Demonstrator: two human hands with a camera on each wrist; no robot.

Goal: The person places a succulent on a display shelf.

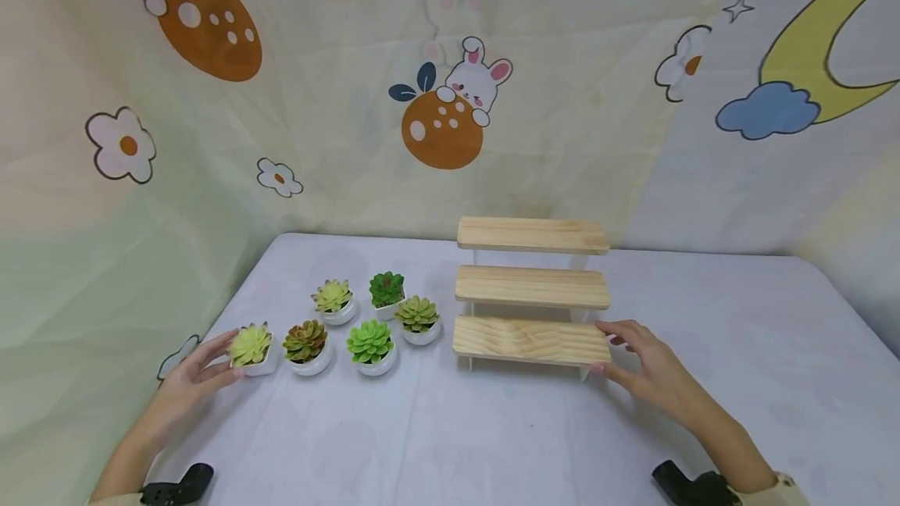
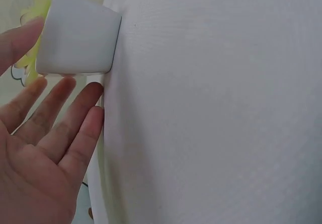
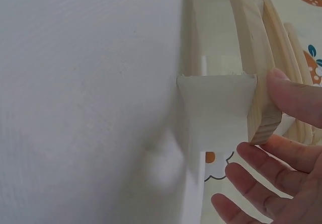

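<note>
At the left, a succulent in a square white pot (image 1: 261, 358) stands on the white table. The left hand (image 1: 204, 369) is at its left side, thumb near the front corner, the other fingers stretched out; in the left wrist view the fingertips reach the white pot (image 2: 78, 35). A three-tier wooden display stand (image 1: 530, 338) is right of centre. At the right end of its lowest shelf is the right hand (image 1: 650, 369), thumb and index finger touching the board (image 3: 261, 98). The remaining fingers of the right hand (image 3: 282, 168) are spread away from the wood.
Several other potted succulents stand close together, among them a reddish-brown one (image 1: 306, 346), a bright green one (image 1: 371, 346) and a dark green one (image 1: 387, 293). A patterned cloth (image 1: 337, 100) hangs behind the table (image 1: 450, 443). Each wrist wears a black device.
</note>
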